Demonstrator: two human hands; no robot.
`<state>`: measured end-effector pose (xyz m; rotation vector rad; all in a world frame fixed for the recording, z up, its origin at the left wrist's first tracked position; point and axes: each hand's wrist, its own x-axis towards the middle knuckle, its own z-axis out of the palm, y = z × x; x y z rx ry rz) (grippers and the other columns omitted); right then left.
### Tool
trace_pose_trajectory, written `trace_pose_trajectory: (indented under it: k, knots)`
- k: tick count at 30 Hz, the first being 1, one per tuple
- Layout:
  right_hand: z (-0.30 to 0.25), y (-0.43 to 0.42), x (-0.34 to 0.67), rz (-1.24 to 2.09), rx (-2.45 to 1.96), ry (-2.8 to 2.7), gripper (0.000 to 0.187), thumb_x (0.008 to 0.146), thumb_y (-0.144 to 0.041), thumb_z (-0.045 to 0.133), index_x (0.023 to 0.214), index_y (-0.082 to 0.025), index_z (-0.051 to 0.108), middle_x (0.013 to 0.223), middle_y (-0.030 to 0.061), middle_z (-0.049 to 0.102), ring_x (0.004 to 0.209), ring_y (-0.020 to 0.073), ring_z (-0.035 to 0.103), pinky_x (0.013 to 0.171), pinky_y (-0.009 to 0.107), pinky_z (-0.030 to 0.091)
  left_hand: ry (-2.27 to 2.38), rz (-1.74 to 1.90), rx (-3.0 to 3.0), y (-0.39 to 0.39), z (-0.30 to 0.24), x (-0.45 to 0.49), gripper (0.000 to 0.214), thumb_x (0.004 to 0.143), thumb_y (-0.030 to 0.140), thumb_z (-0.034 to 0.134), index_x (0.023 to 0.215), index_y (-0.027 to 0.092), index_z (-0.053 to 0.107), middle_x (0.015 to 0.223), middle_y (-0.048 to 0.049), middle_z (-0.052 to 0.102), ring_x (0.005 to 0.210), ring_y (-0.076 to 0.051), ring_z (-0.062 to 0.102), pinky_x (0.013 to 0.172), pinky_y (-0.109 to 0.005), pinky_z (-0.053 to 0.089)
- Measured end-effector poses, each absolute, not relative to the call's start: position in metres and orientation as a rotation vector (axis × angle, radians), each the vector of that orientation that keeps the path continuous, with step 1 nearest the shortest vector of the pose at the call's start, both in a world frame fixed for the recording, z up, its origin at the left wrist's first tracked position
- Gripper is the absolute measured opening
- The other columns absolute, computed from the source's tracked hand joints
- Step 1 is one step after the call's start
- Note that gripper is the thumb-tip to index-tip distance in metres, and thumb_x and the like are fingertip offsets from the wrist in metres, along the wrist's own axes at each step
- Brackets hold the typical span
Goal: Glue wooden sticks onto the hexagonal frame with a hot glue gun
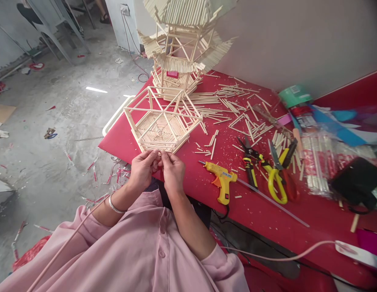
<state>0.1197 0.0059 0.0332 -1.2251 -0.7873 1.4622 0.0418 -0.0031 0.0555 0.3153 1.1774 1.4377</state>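
Basically, both hands are together at center frame, left hand (142, 172) and right hand (174, 170) meeting at the near rim of an open hexagonal stick frame (160, 130). Thumbs and index fingers bent, fingertips drawn narrow, almost touching; can't tell if they pinch the rim or a small piece. Forearms angle in from the bottom, pale bracelet (115, 205) on the left wrist. Frame sits on the red table (191, 178): slim pale wood, base packed with sticks in nested hexagons, slanted posts, bars crossing on top. Right of the hands, yellow plastic glue gun (223, 182) on its side, translucent glue stick (273, 202) trailing off its rear. Then yellow-and-black cutters (251, 153) and open scissors (278, 167). Right side: crinkly clear packs (316, 162) with pale sticks inside, red print. Loose sticks (213, 149) scattered, center to upper right. Top center, farther back: tiered stick tower (179, 63), flared ribbed roofs.
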Motion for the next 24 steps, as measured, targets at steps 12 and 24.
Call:
trace_pose_trajectory:
  k: [12,24]
  knots:
    - [0.0348,0.0053,0.1208,1.464,-1.22,-0.793,0.035,0.082,-0.05,0.067,0.066,-0.02,0.062,0.051,-0.0059,0.055,0.046,0.0108,0.054,0.05,0.024,0.05,1.18,1.434,0.29,-0.0032,0.0554,0.0412,0.033,0.064,0.037,0.087,0.068,0.012,0.065,0.053,0.0029,0.053,0.044,-0.004,0.044,0.042,-0.018,0.031]
    - [0.0332,0.0045,0.1237,1.442,-1.231,-0.828,0.035,0.082,-0.051,0.067,0.069,-0.019,0.065,0.053,-0.0053,0.057,0.047,0.0111,0.055,0.05,0.024,0.051,1.176,1.448,0.289,-0.0031,0.0532,0.0411,0.033,0.063,0.037,0.088,0.069,0.011,0.067,0.055,0.0018,0.056,0.044,-0.004,0.044,0.041,-0.018,0.031]
